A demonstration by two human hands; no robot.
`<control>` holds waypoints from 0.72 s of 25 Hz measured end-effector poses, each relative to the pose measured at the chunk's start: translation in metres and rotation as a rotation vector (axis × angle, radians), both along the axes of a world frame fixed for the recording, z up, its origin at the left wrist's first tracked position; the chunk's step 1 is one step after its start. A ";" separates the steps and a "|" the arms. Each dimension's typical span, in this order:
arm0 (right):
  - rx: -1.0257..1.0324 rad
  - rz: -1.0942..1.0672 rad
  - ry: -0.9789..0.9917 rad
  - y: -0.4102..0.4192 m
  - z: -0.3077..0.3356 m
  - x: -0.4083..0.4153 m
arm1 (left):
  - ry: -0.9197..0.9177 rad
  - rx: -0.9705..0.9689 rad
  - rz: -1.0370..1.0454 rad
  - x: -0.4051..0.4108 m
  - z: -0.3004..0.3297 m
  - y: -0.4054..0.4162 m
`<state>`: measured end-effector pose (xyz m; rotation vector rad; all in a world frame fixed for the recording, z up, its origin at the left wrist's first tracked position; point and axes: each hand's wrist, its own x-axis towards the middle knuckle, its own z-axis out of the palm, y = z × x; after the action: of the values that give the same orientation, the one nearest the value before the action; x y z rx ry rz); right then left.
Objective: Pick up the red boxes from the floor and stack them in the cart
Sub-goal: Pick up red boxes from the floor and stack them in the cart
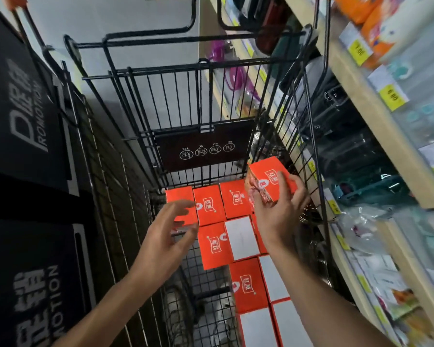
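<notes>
I look down into a black wire shopping cart (308,136). Several red boxes with white labels lie flat on its floor; one of them (209,205) sits in the far row, and some (241,236) show a white face. My right hand (276,209) grips one red box (271,180), tilted, above the far right corner of the cart. My left hand (168,231) hovers with fingers spread and relaxed over the far-left box (179,196), holding nothing.
Store shelves (376,113) with packaged goods and yellow price tags run along the right, close to the cart. Black promotion bins (23,121) stand along the left. A dark sign panel (203,146) hangs on the cart's far wall. Bare wire floor shows at the cart's near left.
</notes>
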<state>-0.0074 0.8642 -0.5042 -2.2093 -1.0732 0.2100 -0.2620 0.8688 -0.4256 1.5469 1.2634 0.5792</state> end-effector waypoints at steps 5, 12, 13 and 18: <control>0.005 0.029 -0.094 -0.020 -0.006 -0.002 | 0.019 0.052 -0.023 -0.006 0.001 -0.002; -0.049 -0.058 -0.117 -0.006 -0.011 -0.006 | 0.024 0.079 -0.040 -0.006 0.005 -0.003; -0.064 -0.025 -0.113 -0.010 -0.007 -0.006 | 0.035 0.080 -0.055 -0.007 0.010 -0.004; -0.057 0.174 -0.042 -0.026 0.063 0.007 | 0.206 0.059 -0.155 -0.010 0.067 0.011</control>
<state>-0.0008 0.8380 -0.4414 -2.1793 -1.2985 0.2732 -0.2722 0.8796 -0.3585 1.7721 1.2738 0.3672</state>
